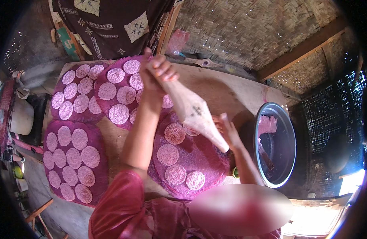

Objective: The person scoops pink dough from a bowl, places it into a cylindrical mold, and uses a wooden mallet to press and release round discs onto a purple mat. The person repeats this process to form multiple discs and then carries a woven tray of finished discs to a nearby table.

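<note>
My left hand (159,70) grips the upper end of a pale two-handled wooden press (192,109), which slants down to the right above the table. Dark marks show on the broad middle of the press. My right hand (226,128) is beside its lower end, thumb and fingers apart; whether they touch the wood cannot be seen. Below lies a round magenta mat (198,164) bearing several lacy pink rounds of stringy dough (175,174). The press hides part of one round near the mat's far edge.
More magenta mats with pink rounds lie on the left: one near (100,140), one far left (79,118), one overlapping it (104,103). A dark plastic basin (276,179) holding pink dough (267,124) stands right. Behind is a woven bamboo wall (225,33); a patterned dark cloth (112,35) hangs there.
</note>
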`<state>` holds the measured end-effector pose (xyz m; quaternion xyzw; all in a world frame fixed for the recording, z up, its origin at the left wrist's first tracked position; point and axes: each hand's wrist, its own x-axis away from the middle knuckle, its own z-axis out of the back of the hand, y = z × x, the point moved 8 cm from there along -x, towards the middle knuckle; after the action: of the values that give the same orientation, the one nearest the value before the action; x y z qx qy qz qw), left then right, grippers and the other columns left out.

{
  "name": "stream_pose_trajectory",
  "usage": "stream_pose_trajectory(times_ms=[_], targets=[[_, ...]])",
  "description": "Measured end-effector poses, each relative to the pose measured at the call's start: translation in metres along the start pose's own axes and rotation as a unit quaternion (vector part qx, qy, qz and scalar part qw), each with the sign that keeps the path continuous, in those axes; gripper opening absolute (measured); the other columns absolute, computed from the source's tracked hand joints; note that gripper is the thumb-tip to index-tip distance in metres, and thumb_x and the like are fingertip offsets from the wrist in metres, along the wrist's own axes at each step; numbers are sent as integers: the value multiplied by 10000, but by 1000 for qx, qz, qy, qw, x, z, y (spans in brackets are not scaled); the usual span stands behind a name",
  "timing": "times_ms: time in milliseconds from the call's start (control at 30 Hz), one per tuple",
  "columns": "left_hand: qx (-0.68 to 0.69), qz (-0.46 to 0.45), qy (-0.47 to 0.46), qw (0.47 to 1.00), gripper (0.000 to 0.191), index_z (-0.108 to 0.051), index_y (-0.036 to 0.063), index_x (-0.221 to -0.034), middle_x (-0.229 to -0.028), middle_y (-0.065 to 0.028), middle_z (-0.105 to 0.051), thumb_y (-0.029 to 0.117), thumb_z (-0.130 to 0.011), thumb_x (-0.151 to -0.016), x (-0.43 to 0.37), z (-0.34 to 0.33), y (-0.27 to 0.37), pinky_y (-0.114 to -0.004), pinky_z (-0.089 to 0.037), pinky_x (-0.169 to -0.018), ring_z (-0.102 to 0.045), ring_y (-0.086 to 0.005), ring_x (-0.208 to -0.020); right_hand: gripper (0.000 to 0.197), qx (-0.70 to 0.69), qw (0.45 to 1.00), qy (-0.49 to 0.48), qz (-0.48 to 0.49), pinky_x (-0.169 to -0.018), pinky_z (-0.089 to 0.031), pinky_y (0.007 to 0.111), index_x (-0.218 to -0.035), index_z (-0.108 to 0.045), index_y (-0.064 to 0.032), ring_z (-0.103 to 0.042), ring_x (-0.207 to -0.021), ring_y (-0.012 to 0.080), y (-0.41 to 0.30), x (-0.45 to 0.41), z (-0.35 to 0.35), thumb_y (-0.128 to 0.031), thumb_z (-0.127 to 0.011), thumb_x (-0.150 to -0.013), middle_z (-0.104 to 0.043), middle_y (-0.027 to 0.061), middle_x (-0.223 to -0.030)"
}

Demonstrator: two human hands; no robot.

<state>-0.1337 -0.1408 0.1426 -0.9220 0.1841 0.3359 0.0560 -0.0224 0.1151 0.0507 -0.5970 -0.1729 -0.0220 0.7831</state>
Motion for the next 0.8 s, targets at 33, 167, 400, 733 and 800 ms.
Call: stream_pose_trajectory(times_ms=[33,167,400,733,800], targets=[[-19,17,-50,998,619,-605,141,-704,-565,-9,-575,584,-271,-979,3,-32,9,-383,-435,-645,-560,-205,-539,549,172,982,46,57,-939,-483,405,-1302,-550,-10,-607,-1069,281,1,-2,-4,-403,-626,-925,-613,189,-1181],[-148,60,-117,980,804,-591,53,-774,-629,-126,-612,622,-58,-973,47,-143,24,-453,-492,-636,-609,-300,-567,920,422,893,61,146,-1132,-304,455,-1471,-321,-65,-367,-1366,378,28,-10,-41,-331,-822,-747,-418,212,-1449],[-387,97,65,915,848,-523,10,-567,-448,-162,-518,569,-58,-1004,137,-198,5,-399,-467,-434,-504,-268,-344,937,392,906,50,149,-1056,-334,497,-1438,-372,-109,-453,-1218,422,34,-12,-40,-341,-852,-668,-509,215,-1331],[-446,129,182,867,779,-506,-48,-570,-469,-176,-481,516,-213,-1021,184,-174,-6,-373,-424,-447,-488,-267,-390,935,338,923,89,164,-1039,-376,482,-1411,-381,-61,-507,-1203,386,9,8,-40,-325,-863,-655,-553,210,-1290],[-452,132,158,868,770,-523,-41,-616,-525,-166,-524,593,-297,-990,182,-175,-8,-373,-468,-515,-540,-253,-458,934,194,960,84,183,-1024,-412,459,-1400,-386,-46,-548,-1182,355,3,23,-34,-267,-878,-637,-572,205,-1267]])
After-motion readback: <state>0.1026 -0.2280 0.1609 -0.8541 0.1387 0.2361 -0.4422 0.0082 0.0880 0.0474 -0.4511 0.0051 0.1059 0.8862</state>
